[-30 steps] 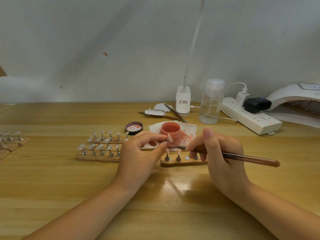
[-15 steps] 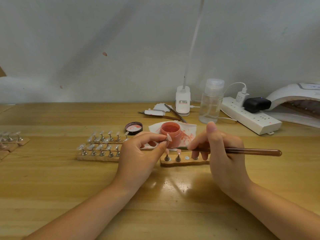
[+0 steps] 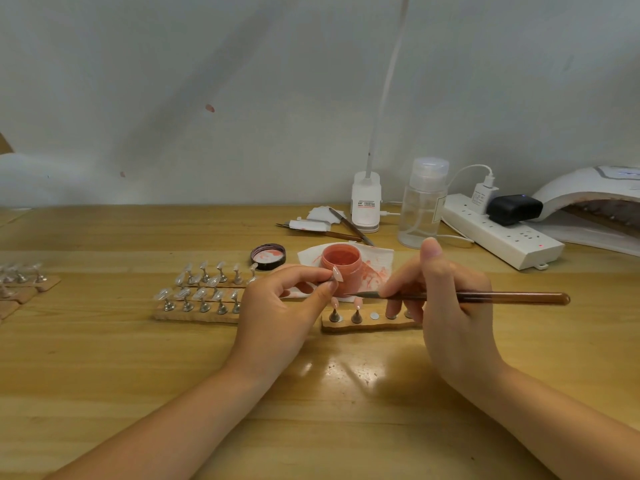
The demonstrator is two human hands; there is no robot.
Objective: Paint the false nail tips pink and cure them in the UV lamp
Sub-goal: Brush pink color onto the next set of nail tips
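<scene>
The left hand [image 3: 277, 317] pinched 1 nail tip [image 3: 337, 274] between thumb and forefinger above the wooden holder [image 3: 367, 323]. The right hand [image 3: 446, 306] gripped the brush [image 3: 460, 296], bristles just short of the tip. A slip could smear pink onto skin. Behind stood the open paint jar [image 3: 341, 263], then the UV lamp [image 3: 595, 202].

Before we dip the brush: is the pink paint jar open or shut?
Open: the pink paint jar shows its rim and paint, and its lid lies beside it.

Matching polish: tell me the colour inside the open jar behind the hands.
Coral pink, seen in the head view inside the small open round jar.
</scene>
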